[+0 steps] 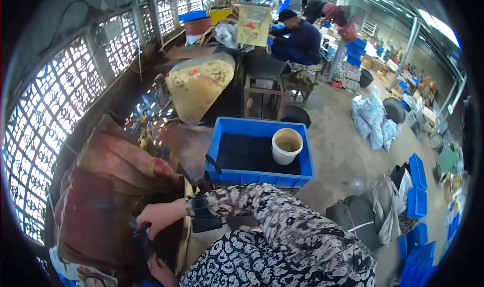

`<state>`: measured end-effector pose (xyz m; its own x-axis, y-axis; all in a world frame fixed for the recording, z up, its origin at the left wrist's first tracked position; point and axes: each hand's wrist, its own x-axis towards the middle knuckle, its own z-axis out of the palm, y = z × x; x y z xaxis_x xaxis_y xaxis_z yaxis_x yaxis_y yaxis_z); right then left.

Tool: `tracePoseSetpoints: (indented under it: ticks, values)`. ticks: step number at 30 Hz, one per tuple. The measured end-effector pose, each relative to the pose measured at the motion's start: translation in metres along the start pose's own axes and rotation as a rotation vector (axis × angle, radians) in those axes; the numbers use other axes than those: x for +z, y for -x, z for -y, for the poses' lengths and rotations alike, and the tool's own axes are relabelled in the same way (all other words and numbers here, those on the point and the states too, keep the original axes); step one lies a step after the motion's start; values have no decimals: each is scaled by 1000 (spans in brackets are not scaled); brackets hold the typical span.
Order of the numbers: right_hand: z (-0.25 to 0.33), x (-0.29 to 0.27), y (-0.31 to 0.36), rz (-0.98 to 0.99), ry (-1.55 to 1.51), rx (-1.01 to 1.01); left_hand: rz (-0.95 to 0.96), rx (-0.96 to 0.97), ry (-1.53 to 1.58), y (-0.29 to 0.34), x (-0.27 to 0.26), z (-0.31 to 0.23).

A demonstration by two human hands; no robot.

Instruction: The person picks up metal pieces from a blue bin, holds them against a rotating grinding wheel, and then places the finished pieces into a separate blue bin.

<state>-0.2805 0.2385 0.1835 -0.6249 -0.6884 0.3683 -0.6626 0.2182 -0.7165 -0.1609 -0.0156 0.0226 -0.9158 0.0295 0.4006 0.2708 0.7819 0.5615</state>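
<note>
My right hand reaches across to the left in a black-and-white patterned sleeve. Its fingers are bent round a small dark object whose kind I cannot make out. Below it, at the lower edge, only part of my left hand shows. The fingers of that hand run into a dark shadowed area, so what they touch is hidden. Both hands are beside a machine or bench draped with brown and reddish worn cloth.
A blue plastic crate ahead holds dark contents and a white bucket. Beyond it stand a stained cream-coloured cover and a seated person in dark clothes. Filled sacks and blue bins lie on the right.
</note>
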Motion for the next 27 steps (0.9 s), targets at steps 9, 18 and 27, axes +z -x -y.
tracePoseSetpoints:
  ticks: [9,18,27]
  values:
    - [-25,9,-76,-173,69,73,108,48,-74,-3,19,1]
    - [-38,25,-146,-177,145,255,194,-146,16,-1,28,33]
    - [-60,40,-170,-185,228,276,165,-125,23,2,40,61]
